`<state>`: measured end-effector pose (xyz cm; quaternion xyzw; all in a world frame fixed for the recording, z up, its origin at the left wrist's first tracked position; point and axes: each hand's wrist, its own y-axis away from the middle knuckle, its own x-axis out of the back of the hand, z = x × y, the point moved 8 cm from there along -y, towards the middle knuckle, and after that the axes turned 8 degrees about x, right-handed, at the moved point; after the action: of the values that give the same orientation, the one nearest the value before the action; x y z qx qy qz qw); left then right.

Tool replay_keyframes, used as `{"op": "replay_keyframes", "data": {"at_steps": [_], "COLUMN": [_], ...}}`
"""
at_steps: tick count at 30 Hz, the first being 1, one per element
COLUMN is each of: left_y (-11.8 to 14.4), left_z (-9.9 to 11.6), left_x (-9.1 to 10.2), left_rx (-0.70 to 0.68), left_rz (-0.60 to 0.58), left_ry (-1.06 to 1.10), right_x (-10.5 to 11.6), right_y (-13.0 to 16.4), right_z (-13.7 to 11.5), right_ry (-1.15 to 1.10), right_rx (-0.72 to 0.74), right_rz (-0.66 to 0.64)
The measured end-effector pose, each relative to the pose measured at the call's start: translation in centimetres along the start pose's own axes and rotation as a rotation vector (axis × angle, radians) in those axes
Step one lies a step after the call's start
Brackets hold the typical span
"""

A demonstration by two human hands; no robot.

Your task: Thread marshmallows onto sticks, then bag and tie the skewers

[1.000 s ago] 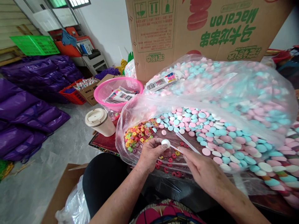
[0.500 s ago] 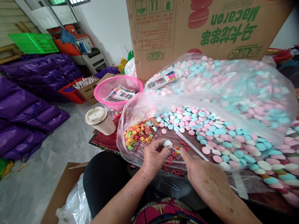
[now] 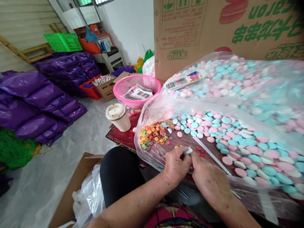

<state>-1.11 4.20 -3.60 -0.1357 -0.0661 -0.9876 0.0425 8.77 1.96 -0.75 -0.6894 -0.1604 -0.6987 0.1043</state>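
A white candy disc (image 3: 188,150) is being pinched by the left hand (image 3: 176,165); the right hand (image 3: 209,179), touching it at 3 o'clock, is being closed on a thin stick (image 3: 211,155).

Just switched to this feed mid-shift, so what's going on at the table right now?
A person sits at the table with both hands together over an open clear plastic bag of candy. The left hand pinches a white disc candy, and the right hand meets it at the fingertips, holding a thin white stick. Colourful ring candies lie to the left, pink, blue and white discs to the right. A lidded cup and a pink basket stand beyond.
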Motion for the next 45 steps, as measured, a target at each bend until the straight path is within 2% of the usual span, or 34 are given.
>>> {"op": "replay_keyframes", "data": {"at_steps": [2, 6, 7, 10, 12, 13, 15, 18, 20, 24, 26, 29, 32, 39, 41, 45], "left_y": [0.0, 0.3, 0.5, 0.9, 0.3, -0.4, -2.2, -4.0, -4.4, -4.3, -4.6, -5.3, -5.6, -5.1, -4.9, -4.8], "left_z": [0.4, 1.1, 1.3, 2.0, 2.3, 2.3, 2.0, 1.1, 0.5, 0.5, 0.9, 0.9, 0.6, -0.7, -0.4, 0.2], "left_x": [0.0, 0.5, 0.4, -0.4, 0.7, 1.7, 4.0, 4.5, 4.3, 4.7, 5.9, 7.3, 7.3, 7.6, 7.4, 6.4], "left_rx": [-0.028, -0.032, -0.034, -0.076, -0.079, -0.064, -0.01, -0.01, -0.017, -0.07, -0.057, 0.011, 0.035, 0.085, 0.065, 0.022], "left_rz": [-0.032, 0.02, 0.004, -0.144, -0.165, -0.127, -0.013, -0.044, -0.085, -0.16, -0.126, -0.054, -0.067, -0.058, -0.034, -0.046], "left_ry": [-0.036, -0.114, -0.15, -0.251, -0.3, -0.339, -0.549, -0.923, -1.007, -0.854, -0.768, -0.799, -0.807, -0.65, -0.689, -0.92], "right_x": [-0.2, -0.6, -0.9, -1.8, -1.5, -1.2, -0.7, -0.2, -0.3, -1.1, -1.7, -2.4, -2.5, -2.0, -1.9, -1.9], "right_y": [0.1, 0.7, 0.8, 0.5, 0.2, 0.2, 0.3, 0.6, 0.9, 1.3, 1.2, 1.1, 1.0, 1.0, 0.7, 0.7], "right_z": [0.6, 1.4, 1.5, 1.7, 2.4, 3.0, 3.8, 3.8, 3.1, 2.4, 2.2, 1.6, 1.1, 0.8, 0.5, 0.4], "right_ry": [-0.054, -0.077, -0.097, -0.24, -0.332, -0.359, -0.393, -0.444, -0.498, -0.552, -0.552, -0.566, -0.573, -0.507, -0.502, -0.479], "right_rx": [0.014, 0.011, 0.002, 0.008, 0.026, 0.027, 0.027, 0.048, 0.067, 0.048, 0.048, 0.079, 0.09, 0.075, 0.084, 0.084], "right_rz": [0.03, 0.081, 0.078, 0.124, 0.234, 0.295, 0.371, 0.351, 0.311, 0.249, 0.202, 0.129, 0.108, 0.114, 0.101, 0.082]}}
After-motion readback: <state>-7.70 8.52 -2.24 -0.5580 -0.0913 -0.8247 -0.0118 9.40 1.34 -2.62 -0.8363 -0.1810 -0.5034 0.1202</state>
